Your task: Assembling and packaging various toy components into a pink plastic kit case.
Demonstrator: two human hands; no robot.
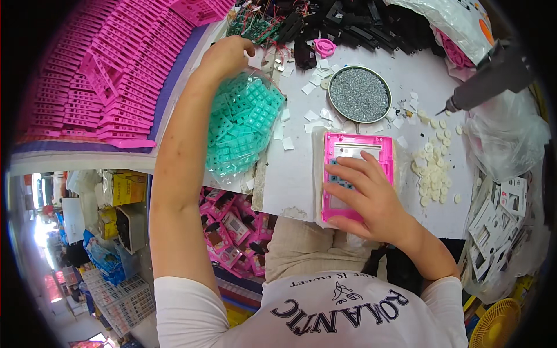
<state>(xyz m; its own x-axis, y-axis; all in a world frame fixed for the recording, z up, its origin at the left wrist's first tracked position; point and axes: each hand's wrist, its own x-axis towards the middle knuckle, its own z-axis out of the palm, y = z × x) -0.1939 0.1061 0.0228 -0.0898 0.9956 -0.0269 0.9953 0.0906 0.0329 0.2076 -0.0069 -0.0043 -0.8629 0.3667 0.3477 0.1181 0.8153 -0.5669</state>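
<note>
On the white table in front of me lies a pink plastic casing (pixel 382 148) with a blue-grey keypad (pixel 340 177) in it. My right hand (pixel 368 197) rests across the casing and keypad, fingers spread, thumb by the near edge. My left hand (pixel 227 56) is stretched out to the far left, just beyond a clear bag of turquoise keypads (pixel 243 124). Its fingers curl down beside green circuit boards with wires (pixel 255 29); the fingertips are hidden, so I cannot see what they grip.
A round tin of small screws (pixel 360 93) stands beyond the casing. Cream discs (pixel 432 174) and white paper squares (pixel 310 88) lie scattered. A dark electric screwdriver (pixel 484 81) hangs at the right. Stacked pink casings (pixel 116 75) fill the left; black parts (pixel 360 26) pile up behind.
</note>
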